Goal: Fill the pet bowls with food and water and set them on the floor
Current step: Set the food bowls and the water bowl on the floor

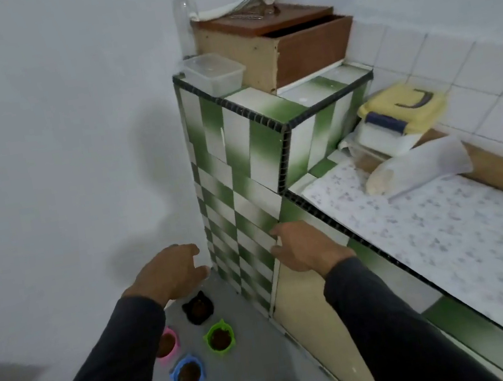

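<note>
Beside you stands the green-and-white tiled counter point(236, 146). Your left hand point(171, 274) and right hand point(301, 245) hover empty, fingers loosely curled. On the grey floor point(250, 338) below sit four food-filled bowls close together: black point(198, 307), green point(219, 338), blue point(188, 375), pink point(168, 345).

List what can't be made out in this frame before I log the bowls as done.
- Pink plastic bowl, head view: its left part is hidden by the left sleeve.
- Water: the four bowls show only brown food; no water bowl can be made out.
- Open wooden drawer box: its inside is dark.
- Clear plastic bottle: fill level too faint to tell.
- Both hands' fingertips are motion-blurred.
</note>
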`<state>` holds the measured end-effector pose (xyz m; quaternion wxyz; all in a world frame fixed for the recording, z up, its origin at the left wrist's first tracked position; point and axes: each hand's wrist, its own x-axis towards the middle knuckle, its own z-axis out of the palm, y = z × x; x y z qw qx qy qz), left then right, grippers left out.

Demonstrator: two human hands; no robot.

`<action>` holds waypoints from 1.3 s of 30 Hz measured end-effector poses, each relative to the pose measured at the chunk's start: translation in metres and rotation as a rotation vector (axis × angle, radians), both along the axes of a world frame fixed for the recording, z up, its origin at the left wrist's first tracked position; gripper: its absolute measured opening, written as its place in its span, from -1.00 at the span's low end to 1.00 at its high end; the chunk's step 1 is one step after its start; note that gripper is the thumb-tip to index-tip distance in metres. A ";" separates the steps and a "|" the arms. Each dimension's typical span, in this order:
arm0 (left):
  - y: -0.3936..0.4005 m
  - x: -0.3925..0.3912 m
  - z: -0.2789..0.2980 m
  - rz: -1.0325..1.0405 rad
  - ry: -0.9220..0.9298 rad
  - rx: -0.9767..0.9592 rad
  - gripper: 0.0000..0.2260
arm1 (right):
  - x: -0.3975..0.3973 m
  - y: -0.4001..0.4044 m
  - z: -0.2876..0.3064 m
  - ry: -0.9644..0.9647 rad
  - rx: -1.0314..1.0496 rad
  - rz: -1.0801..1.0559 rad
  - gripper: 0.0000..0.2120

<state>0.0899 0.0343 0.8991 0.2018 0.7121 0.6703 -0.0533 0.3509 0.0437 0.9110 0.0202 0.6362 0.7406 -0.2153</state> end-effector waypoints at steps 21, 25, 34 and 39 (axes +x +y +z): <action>-0.142 0.311 0.032 -0.579 -0.011 -0.074 -0.40 | 0.260 -0.280 0.018 -0.098 0.001 -0.569 -0.64; -0.199 0.389 0.030 -0.680 -0.005 -0.041 -0.43 | 0.325 -0.360 0.017 -0.080 -0.003 -0.648 -0.69; -0.310 0.541 0.016 -0.856 -0.014 0.068 -0.52 | 0.446 -0.520 -0.003 -0.035 0.032 -0.932 -0.65; -0.362 0.613 0.009 -0.983 -0.021 0.057 -0.47 | 0.499 -0.601 -0.009 -0.066 0.023 -1.086 -0.60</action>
